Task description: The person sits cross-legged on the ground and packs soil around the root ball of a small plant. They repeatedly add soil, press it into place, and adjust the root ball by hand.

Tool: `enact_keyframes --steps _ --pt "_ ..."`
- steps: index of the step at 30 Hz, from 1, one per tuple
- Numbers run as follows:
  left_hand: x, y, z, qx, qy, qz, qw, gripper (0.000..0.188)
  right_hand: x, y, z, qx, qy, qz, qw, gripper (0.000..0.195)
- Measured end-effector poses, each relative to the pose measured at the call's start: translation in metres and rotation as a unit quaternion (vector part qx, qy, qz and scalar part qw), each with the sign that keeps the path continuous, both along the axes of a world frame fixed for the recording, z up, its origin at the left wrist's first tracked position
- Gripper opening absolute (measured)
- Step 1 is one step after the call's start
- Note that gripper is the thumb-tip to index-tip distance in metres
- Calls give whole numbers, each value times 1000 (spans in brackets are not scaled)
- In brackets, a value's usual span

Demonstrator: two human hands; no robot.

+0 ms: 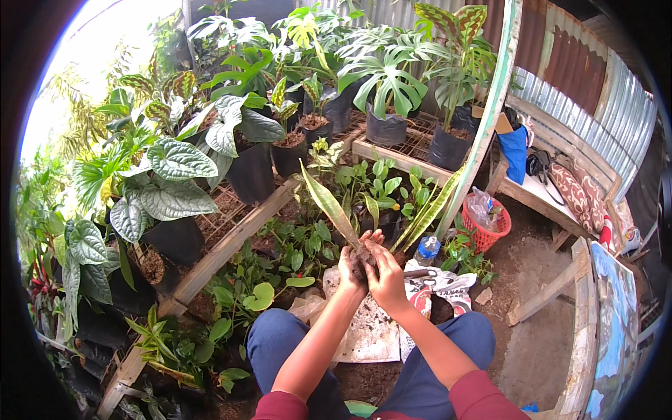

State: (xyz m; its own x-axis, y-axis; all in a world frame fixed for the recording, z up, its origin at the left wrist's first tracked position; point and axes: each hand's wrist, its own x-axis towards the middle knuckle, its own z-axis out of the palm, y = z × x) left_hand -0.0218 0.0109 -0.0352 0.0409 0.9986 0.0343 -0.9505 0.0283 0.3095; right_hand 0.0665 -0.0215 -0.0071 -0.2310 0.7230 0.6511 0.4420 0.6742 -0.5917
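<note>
My left hand (350, 270) and my right hand (387, 278) are cupped together around the soil-covered base (362, 258) of a small snake plant, fingers dirty with soil. Its pale-edged leaf (332, 206) rises from between my palms and leans to the left. Most of the root end is hidden by my fingers. Below my hands a soil-specked white plastic sack (370, 336) lies on the ground between my knees. Right of it is a printed bag (455, 283) with dark soil (441, 310) at its opening. More snake plant leaves (428, 215) stand just beyond my right hand.
A plastic bottle (427, 249) with a blue cap stands beyond the bag. A red plastic basket (487, 231) holds clear plastic. Potted monsteras (391, 84) fill wooden-framed racks (236, 244) at the back and left. A wooden bench (541, 202) stands at right.
</note>
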Motion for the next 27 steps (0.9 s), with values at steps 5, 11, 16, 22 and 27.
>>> enact_keyframes --steps 5,11,16,22,27 --pt "1 -4 6 49 -42 -33 997 68 3 1 4 44 -50 21 998 54" --pt "-5 -4 6 31 -25 -26 999 67 6 1 13 -30 18 98 995 41" --pt "0 -2 7 21 6 -21 1000 64 -1 4 -2 -130 245 92 956 36" --pt "2 -6 3 18 24 -13 999 55 -7 1 -8 -84 219 16 972 30" --pt "0 -3 0 -3 4 -23 1000 57 -5 0 -5 -27 125 -22 992 32"
